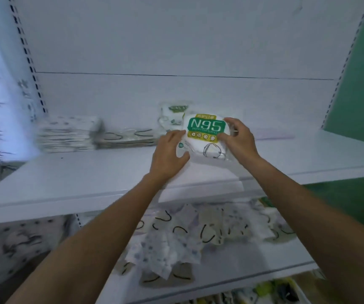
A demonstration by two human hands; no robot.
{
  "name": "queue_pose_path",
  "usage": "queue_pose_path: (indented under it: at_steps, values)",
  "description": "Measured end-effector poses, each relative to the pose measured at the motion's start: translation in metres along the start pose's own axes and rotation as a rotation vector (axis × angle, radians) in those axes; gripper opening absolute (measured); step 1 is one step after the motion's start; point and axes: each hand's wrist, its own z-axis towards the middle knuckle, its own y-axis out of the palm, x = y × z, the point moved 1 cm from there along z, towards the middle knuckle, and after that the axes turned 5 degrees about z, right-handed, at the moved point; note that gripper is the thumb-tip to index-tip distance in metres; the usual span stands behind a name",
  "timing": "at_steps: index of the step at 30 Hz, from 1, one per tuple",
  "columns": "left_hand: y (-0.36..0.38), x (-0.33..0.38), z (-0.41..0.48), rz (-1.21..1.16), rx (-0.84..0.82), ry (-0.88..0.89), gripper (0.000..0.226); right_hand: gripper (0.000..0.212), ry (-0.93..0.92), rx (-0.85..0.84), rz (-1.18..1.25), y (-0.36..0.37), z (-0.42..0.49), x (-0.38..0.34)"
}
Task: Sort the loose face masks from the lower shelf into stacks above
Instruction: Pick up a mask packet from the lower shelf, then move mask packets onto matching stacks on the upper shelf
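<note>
On the upper shelf (308, 154), near its middle, we hold the N95 pack (206, 128) — left hand (169, 150) gripping its 8 o'clock edge, right hand (239, 139) pinching at 3 o'clock, fingers (231, 123) curled on the film. It should be light, soft and slippery, so both edges suit best. Sorted stacks (67, 134) lie at 9 o'clock; loose masks (187, 238) fill the lower shelf (253, 260) at 6 o'clock.

head cam, wide-angle | faces forward, slightly down | near upper shelf (78, 178) | lower shelf (253, 257) at frame bottom
</note>
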Motion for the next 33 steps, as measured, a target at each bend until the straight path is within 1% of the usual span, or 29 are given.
queue_pose_path:
  at_steps: [4, 8, 17, 19, 23, 26, 28, 31, 33]
  values:
    - [-0.024, -0.033, 0.028, 0.075, 0.046, 0.021, 0.053, 0.049, -0.066, 0.03, 0.035, 0.043, 0.032, -0.014]
    - [-0.026, -0.044, 0.059, 0.112, 0.107, 0.0, 0.049, 0.05, -0.09, 0.054, 0.029, 0.073, 0.062, -0.019]
    - [-0.003, -0.047, 0.12, 0.174, 0.205, -0.072, 0.046, 0.045, -0.159, -0.067, 0.061, 0.079, 0.155, -0.006]
    - [0.005, -0.046, 0.128, 0.18, 0.218, -0.095, 0.046, 0.042, -0.175, -0.083, 0.015, 0.081, 0.172, -0.003]
    - [0.021, -0.051, 0.135, 0.196, 0.198, -0.201, 0.047, 0.038, -0.191, -0.163, -0.055, 0.09, 0.191, 0.01]
    - [0.027, -0.059, 0.134, 0.204, 0.2, -0.295, 0.046, 0.031, -0.089, -0.278, -0.123, 0.096, 0.199, 0.023]
    - [0.029, -0.065, 0.132, 0.202, 0.159, -0.37, 0.047, 0.036, -0.004, -0.362, -0.125, 0.1, 0.2, 0.032]
    - [0.033, -0.068, 0.131, 0.173, 0.008, -0.47, 0.055, 0.04, 0.034, -0.385, -0.132, 0.105, 0.196, 0.043]
    - [0.033, -0.064, 0.131, 0.15, 0.0, -0.5, 0.058, 0.04, 0.016, -0.35, -0.117, 0.103, 0.196, 0.044]
